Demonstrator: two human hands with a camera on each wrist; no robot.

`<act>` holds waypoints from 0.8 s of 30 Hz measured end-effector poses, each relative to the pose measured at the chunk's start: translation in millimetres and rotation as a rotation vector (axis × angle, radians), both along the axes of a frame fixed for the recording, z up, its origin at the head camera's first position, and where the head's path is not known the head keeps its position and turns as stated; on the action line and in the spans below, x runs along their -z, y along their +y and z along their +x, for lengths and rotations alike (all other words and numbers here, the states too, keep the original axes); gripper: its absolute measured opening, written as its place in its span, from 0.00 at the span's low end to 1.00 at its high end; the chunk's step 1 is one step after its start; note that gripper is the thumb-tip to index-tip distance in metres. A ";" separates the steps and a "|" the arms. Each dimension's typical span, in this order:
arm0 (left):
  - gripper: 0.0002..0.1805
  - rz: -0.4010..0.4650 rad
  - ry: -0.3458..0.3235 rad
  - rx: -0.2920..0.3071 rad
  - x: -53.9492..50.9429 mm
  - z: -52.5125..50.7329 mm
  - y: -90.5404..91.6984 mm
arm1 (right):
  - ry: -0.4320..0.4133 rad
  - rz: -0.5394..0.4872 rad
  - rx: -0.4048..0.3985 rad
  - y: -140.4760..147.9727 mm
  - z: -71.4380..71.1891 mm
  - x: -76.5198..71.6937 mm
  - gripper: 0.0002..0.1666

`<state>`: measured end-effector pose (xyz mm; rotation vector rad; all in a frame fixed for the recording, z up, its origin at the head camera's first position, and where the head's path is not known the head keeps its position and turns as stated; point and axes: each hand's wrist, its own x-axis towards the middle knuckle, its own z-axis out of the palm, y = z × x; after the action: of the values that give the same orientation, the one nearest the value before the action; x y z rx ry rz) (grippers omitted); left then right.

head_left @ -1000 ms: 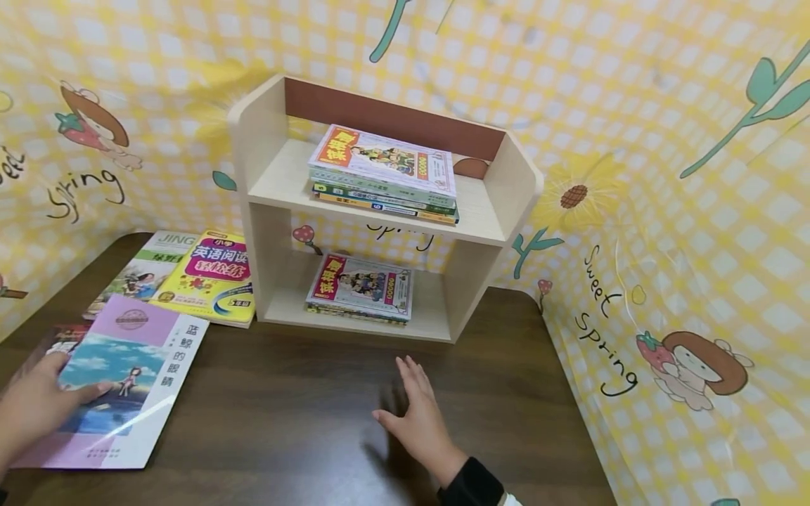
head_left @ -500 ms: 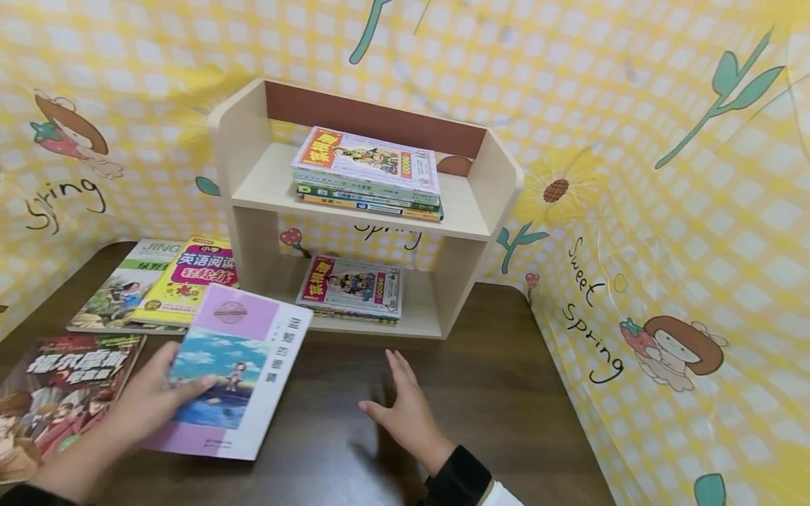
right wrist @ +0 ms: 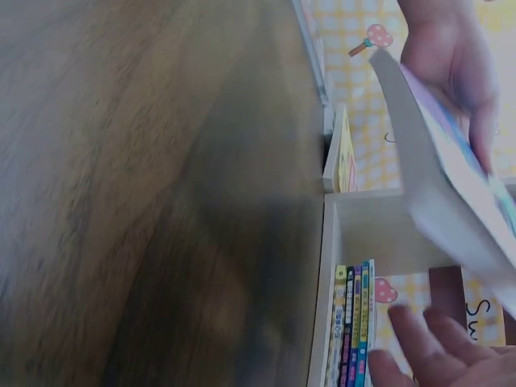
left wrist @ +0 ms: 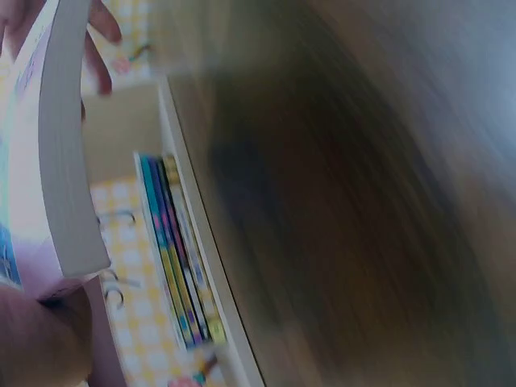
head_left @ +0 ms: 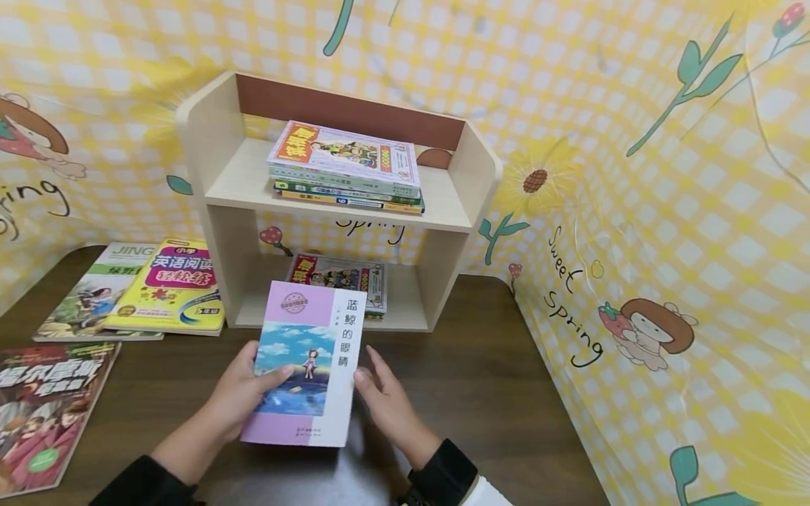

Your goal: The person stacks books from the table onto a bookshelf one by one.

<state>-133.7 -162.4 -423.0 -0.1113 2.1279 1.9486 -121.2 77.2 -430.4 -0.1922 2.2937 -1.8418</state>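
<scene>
A purple-and-white paperback book with a blue seaside picture is held above the table, tilted, in front of the shelf's lower compartment. My left hand grips its left edge, thumb on the cover and fingers behind it. On the other side my right hand is beside the right edge, its thumb close to the cover; whether it touches cannot be told. Seen from the right wrist, the right hand's fingers are spread near the book. The left wrist view shows the thick page block edge-on.
A two-tier wooden shelf stands behind, with a book stack on top and another stack below. At left lie a yellow workbook, a green-and-white book and a dark red comic-style book on the brown table.
My left hand has lifted the purple-and-white book off the dark red one and carried it right to the middle. The right hand has stayed near its place, now beside the book.
</scene>
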 end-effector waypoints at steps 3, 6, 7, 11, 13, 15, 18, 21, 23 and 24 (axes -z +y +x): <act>0.37 0.062 -0.014 -0.042 1.5 -3.4 16.5 | -0.011 -0.094 0.013 -4.2 0.6 1.5 0.36; 0.37 0.094 -0.014 -0.081 2.0 -7.0 29.1 | 0.010 -0.194 0.045 -5.8 0.2 7.2 0.34; 0.37 0.101 -0.017 -0.096 2.0 -8.1 32.4 | 0.020 -0.214 0.059 -5.9 0.2 9.4 0.33; 0.36 0.142 -0.037 -0.154 2.9 -11.8 42.5 | 0.023 -0.233 0.110 -5.4 1.4 16.3 0.31; 0.35 0.149 -0.040 -0.182 4.7 -13.5 47.1 | 0.017 -0.222 0.126 -5.1 2.2 17.0 0.30; 0.33 0.149 -0.042 -0.202 7.4 -15.0 50.9 | 0.012 -0.195 0.149 -4.8 2.1 16.0 0.29; 0.33 0.140 -0.038 -0.212 10.3 -15.9 52.3 | -0.010 -0.173 0.171 -5.4 0.1 11.8 0.28; 0.36 0.145 -0.041 -0.186 10.7 -15.8 49.8 | -0.035 -0.150 0.174 -2.5 -3.3 6.9 0.28; 0.35 0.171 -0.042 -0.147 10.0 -16.0 46.4 | -0.051 -0.140 0.174 1.5 -5.8 3.5 0.28; 0.35 0.186 -0.041 -0.115 9.9 -16.5 43.9 | -0.059 -0.134 0.175 3.9 -7.6 2.0 0.28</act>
<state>-150.2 -118.5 -432.9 -0.2413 1.9434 2.1786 -128.8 81.1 -432.5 0.0455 2.2109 -2.0579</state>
